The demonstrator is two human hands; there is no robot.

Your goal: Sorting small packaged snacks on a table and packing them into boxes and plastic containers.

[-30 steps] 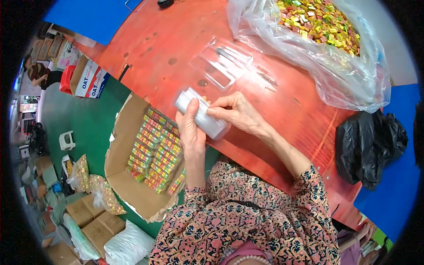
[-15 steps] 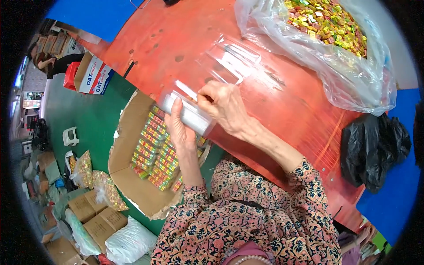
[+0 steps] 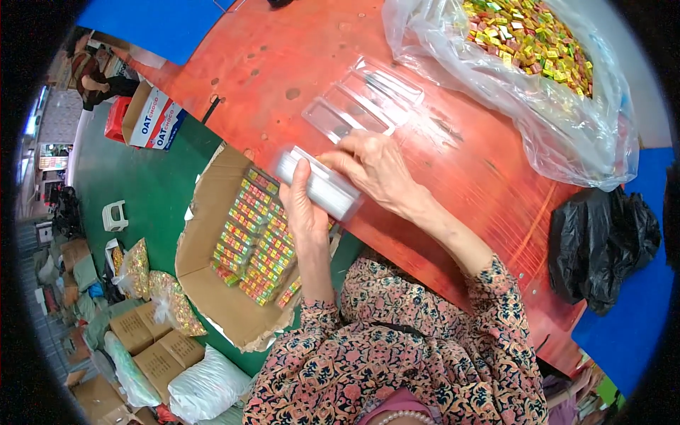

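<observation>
My left hand (image 3: 306, 205) grips a stack of clear plastic trays (image 3: 322, 185), slightly blurred, above the table's near edge. Its thumb lies across the top of the stack. Just to the right, my right hand (image 3: 379, 170) has its thumb and forefinger apart, close to the stack's upper edge; no object shows between them. Beyond its fingertips, several long clear plastic trays (image 3: 327, 117) lie side by side on the red table (image 3: 276, 78). Below my left hand stands an open cardboard box (image 3: 202, 248), holding rows of small red, yellow and green wrapped pieces (image 3: 262, 241).
A large clear bag (image 3: 489, 106) of small yellow, red and green pieces (image 3: 528, 46) sits at the table's far right. A black plastic bag (image 3: 602, 244) hangs near the right edge. On the green floor are a white stool (image 3: 115, 215), cartons (image 3: 166, 365) and filled bags (image 3: 173, 304).
One clear tray, earlier by my right fingers, now lies beside the others on the table. My right fingers have parted. The stack in my left hand has shifted slightly right.
</observation>
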